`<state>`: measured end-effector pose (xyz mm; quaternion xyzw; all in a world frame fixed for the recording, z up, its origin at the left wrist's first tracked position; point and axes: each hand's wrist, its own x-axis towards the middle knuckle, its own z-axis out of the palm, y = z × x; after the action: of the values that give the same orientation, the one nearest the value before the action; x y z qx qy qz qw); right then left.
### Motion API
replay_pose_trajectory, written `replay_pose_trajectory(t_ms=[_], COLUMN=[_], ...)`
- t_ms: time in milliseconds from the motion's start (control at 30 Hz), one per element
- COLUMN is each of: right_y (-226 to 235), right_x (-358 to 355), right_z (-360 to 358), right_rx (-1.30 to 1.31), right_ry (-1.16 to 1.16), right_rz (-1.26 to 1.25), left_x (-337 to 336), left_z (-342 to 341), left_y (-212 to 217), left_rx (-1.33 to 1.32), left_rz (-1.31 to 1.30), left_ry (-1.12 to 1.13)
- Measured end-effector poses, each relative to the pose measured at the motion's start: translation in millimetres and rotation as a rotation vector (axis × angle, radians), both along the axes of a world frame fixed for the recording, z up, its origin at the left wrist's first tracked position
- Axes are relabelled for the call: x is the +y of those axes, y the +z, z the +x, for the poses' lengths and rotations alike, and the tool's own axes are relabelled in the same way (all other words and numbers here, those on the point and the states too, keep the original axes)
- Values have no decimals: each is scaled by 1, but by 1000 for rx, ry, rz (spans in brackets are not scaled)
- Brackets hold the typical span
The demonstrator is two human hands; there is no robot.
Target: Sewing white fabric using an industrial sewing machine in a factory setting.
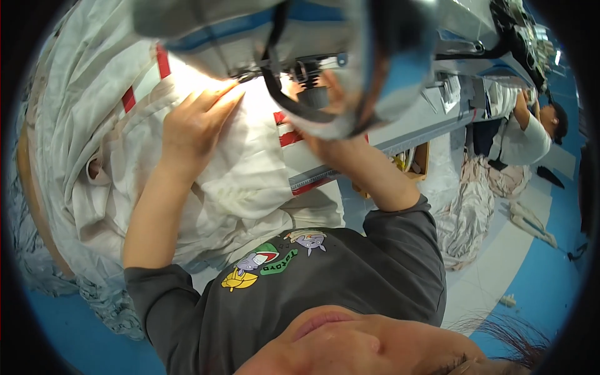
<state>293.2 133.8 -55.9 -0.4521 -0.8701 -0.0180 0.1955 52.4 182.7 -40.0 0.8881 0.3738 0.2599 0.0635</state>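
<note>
Loosely, white cloth (253, 165) runs from under the sewing machine (390, 62) toward me, its long axis lost in folds. My left hand (195, 125) rests on it, my right hand (326, 149) is mostly hidden; whether either pinches, I can't tell.

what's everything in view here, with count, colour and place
sewing machine: 1, whitish with blue, top centre
white fabric: pieces uncountable, white, bunched left and centre
red patches: several, red, either side of the left hand
table: 1, pale grey, right of the machine
box: 1, brown, below the table
co-worker: 1, pale top, far right
fabric heap: 1, pale, on the floor at right
floor: 1, blue with a pale strip, right and lower left
shirt: 1, dark grey, cartoon print, bottom centre
left hand: 1, bare, on the white fabric
right hand: 1, bare, partly hidden behind the machine
</note>
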Motion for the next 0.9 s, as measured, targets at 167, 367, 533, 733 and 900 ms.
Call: replay_pose_trajectory(t_ms=[167,367,533,733,900], right_y=[4,10,-5,6,-23], right_x=[1,2,7,29,34], right_z=[-7,-4,-15,-33,-27], right_rx=[380,153,59,245,173], right_ry=[-83,-14,49,157,248], right_rz=[-511,-354,-235,-91,-179], left_x=[1,-7,-9,-13,-15], left_z=[-10,-11,-6,-13,-19], left_y=[-9,-2,0,5,-3], left_rx=[37,139,33,66,2], left_rz=[-66,-74,-13,-22,-73], left_ry=[28,66,55,-29,-43])
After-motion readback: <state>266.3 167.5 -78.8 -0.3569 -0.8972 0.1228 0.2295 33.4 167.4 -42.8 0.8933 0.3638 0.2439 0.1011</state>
